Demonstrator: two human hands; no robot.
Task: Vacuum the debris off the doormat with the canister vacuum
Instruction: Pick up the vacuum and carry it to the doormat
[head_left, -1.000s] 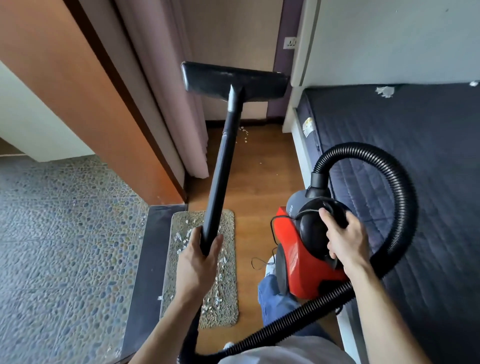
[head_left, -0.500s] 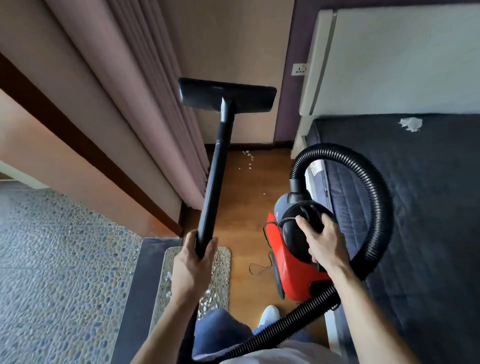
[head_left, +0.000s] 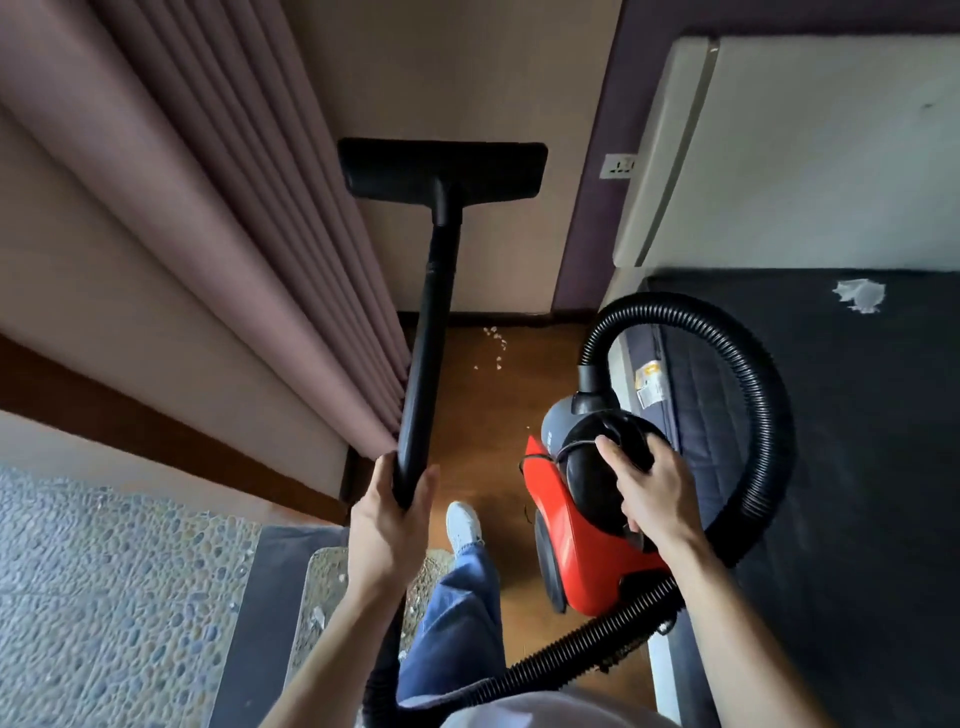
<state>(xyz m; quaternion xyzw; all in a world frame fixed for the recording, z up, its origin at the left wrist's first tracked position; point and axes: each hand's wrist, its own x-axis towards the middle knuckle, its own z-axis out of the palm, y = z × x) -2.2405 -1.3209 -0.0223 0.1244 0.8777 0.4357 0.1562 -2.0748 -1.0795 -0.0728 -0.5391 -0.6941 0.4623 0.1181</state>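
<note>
Wooden floor (head_left: 483, 415) fills the frame centre. At lower centre, the left hand (head_left: 387, 525) has its fingers wrapped around the black wand (head_left: 423, 364). The right hand (head_left: 649, 493) grips the red canister vacuum (head_left: 582, 561) handle, fingers curled. The doormat (head_left: 324, 597) with debris (head_left: 318, 616) lies at lower left.

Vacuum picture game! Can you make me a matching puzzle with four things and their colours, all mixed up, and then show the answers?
Things:
1. canister vacuum
2. floor nozzle
3. curtain
4. shoe

Colours:
A. white
B. red
C. dusty pink
D. black

Right pairs: 1-B, 2-D, 3-C, 4-A.

The left hand grips the wand, and the right hand sits on the vacuum's top.
</note>
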